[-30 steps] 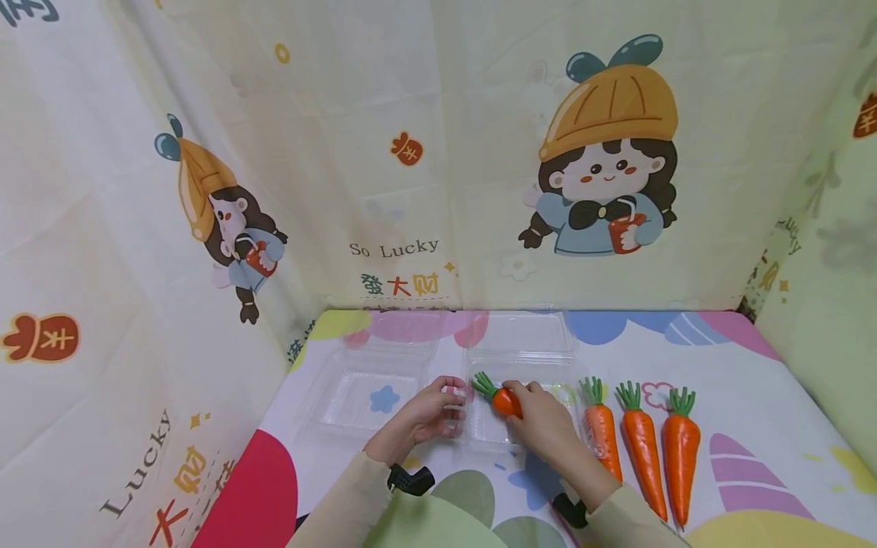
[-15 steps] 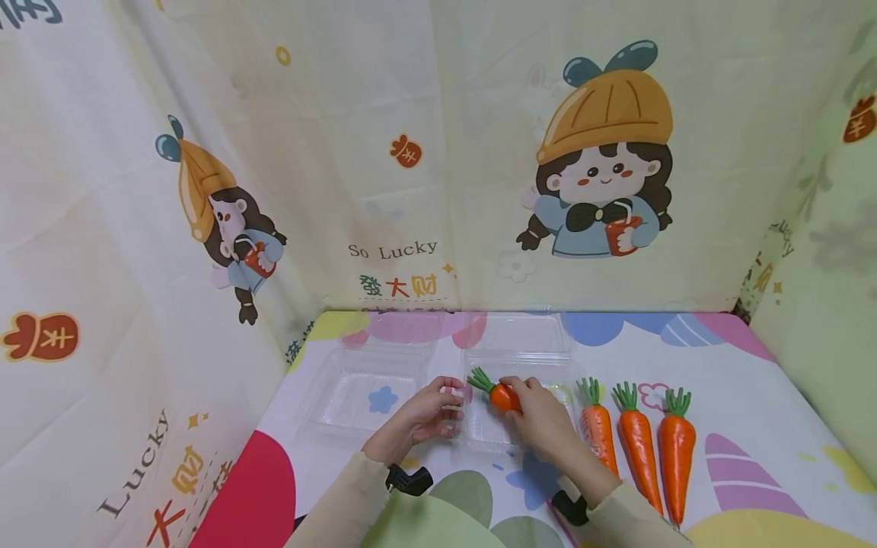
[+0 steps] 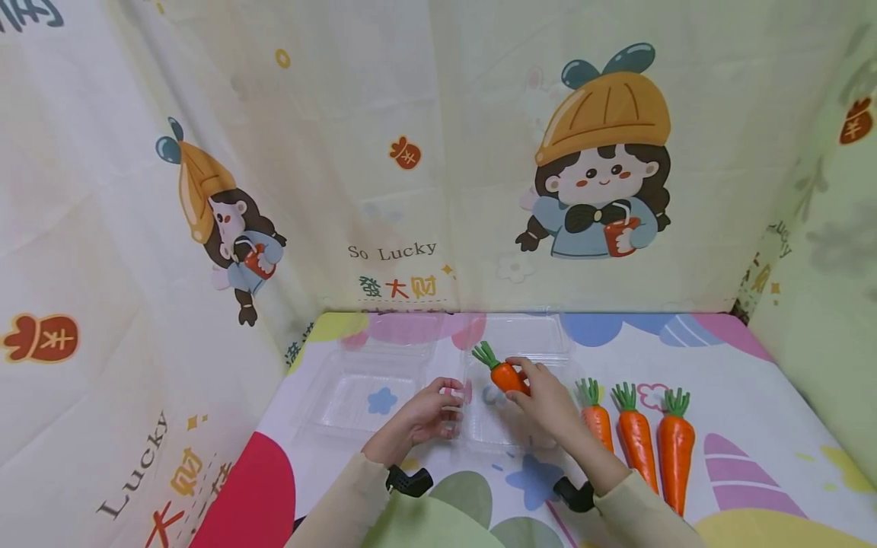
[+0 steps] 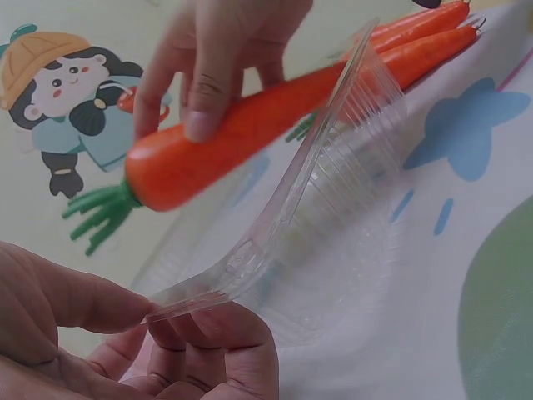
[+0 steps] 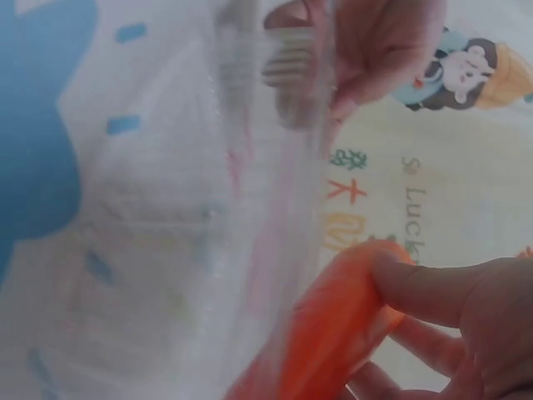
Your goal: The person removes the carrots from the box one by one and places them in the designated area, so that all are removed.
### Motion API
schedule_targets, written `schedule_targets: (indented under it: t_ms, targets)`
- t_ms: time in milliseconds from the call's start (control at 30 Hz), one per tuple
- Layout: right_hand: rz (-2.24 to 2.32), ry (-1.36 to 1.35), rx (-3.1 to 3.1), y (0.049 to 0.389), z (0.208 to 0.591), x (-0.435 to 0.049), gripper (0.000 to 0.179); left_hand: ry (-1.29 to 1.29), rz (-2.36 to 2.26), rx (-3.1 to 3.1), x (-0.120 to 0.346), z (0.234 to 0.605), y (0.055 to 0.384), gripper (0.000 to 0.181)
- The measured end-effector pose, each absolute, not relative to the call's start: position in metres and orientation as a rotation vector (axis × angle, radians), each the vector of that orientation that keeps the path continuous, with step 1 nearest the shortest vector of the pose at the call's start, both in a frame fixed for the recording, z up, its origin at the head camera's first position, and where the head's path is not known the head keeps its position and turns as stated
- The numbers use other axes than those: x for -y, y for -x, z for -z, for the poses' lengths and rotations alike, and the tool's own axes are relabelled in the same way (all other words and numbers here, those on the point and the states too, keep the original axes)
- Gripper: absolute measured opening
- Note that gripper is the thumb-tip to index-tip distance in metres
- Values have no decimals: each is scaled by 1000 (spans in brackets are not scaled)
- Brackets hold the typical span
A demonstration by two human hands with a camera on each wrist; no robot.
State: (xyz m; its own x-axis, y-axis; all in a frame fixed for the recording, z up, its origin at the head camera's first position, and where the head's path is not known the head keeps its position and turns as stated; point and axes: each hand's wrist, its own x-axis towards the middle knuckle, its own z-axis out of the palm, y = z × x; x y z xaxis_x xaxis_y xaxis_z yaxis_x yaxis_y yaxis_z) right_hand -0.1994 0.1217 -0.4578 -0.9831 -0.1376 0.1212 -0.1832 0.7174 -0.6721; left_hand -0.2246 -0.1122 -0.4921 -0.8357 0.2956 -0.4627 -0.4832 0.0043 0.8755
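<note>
My right hand [image 3: 546,393] grips an orange toy carrot [image 3: 505,376] near its thick end, fingers and thumb on either side. The carrot is tilted, its green leaves [image 4: 104,212] toward the left, above the right-hand clear plastic box [image 3: 503,434]. My left hand [image 3: 430,412] pinches the rim of that box between thumb and fingers, as the left wrist view shows. The box's lid [image 3: 524,335] lies folded back behind it. In the right wrist view the carrot's narrow end runs out of frame.
Several things share the patterned tablecloth: a second open clear box [image 3: 342,396] stands at the left, and three more carrots [image 3: 637,430] lie in a row at the right. A printed curtain [image 3: 479,152] hangs behind the table.
My right hand has lifted the carrot from lower over the right-hand box, upward and slightly right. The left hand stays at the box rim. The head view has shifted slightly.
</note>
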Motion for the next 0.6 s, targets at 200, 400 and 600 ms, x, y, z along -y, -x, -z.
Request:
schedule_targets:
  t_ms: [200,400,600]
  targets:
    - [-1176,-198,2858,207,450,-128,58,193,-1893,-1754,111,493,225,33]
    - [-1428,-154,2843,209,449,-133,62,185,-1898,-1769,112,495,224,33]
    - [-1936,-66,2751,209,451,-138,64,186,-1900,-1782,111,496,224,37]
